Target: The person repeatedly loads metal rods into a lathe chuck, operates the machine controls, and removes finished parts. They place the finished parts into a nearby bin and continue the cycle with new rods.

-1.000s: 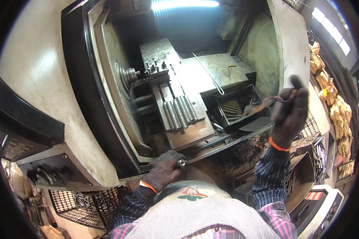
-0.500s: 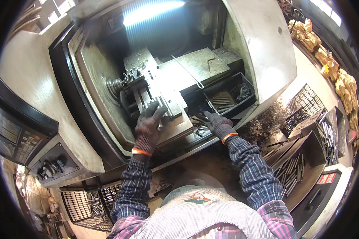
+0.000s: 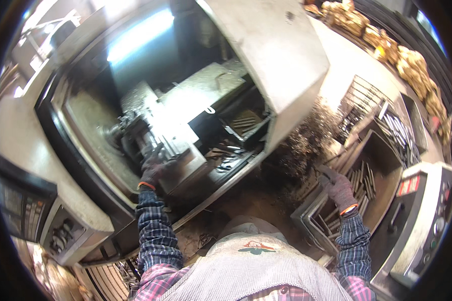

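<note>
Right hand (image 3: 339, 188): gloved, over the bin (image 3: 381, 200) of metal rods (image 3: 362, 179) at the person's right; fingers curled closed around one rod's end.
Left hand (image 3: 153, 169): gloved, inside the lathe (image 3: 85, 125), resting on the tool block (image 3: 178, 150); whether the fingers grip it, I cannot tell.
Swarf (image 3: 301, 145): heaped between lathe and bin.
Door (image 3: 271, 55): slid aside, above the swarf.

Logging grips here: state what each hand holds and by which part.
Left hand rests on the machine's metal block; no clear grip. Right hand reaches among rods in the tray; a hold cannot be told.
</note>
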`<action>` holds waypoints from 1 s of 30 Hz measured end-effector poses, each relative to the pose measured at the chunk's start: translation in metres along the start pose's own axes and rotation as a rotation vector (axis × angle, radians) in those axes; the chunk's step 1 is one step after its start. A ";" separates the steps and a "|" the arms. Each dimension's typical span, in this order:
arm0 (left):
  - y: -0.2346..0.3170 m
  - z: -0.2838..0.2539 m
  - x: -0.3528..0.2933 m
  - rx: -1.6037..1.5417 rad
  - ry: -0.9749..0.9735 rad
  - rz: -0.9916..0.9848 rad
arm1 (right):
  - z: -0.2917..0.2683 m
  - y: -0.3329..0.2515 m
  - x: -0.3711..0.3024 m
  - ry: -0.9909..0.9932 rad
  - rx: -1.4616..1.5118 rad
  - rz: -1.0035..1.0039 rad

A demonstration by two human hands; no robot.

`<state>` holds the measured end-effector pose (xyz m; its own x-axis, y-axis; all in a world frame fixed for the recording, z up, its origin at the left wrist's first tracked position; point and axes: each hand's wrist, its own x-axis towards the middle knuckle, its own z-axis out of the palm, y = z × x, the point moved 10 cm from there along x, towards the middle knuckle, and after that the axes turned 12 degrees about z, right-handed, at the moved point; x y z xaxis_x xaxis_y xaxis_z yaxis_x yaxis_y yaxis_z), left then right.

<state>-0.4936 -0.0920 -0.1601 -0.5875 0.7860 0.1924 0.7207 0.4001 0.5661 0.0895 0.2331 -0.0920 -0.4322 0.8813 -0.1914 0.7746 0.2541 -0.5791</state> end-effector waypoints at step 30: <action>0.294 -0.022 0.018 0.469 0.496 0.698 | 0.112 0.346 0.041 0.168 -0.069 1.074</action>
<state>-0.3001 0.0292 0.0279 0.0165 0.6724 0.7400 0.9757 0.1510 -0.1590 0.2879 0.3127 -0.3890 0.5505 0.6985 -0.4572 0.7368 -0.6640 -0.1273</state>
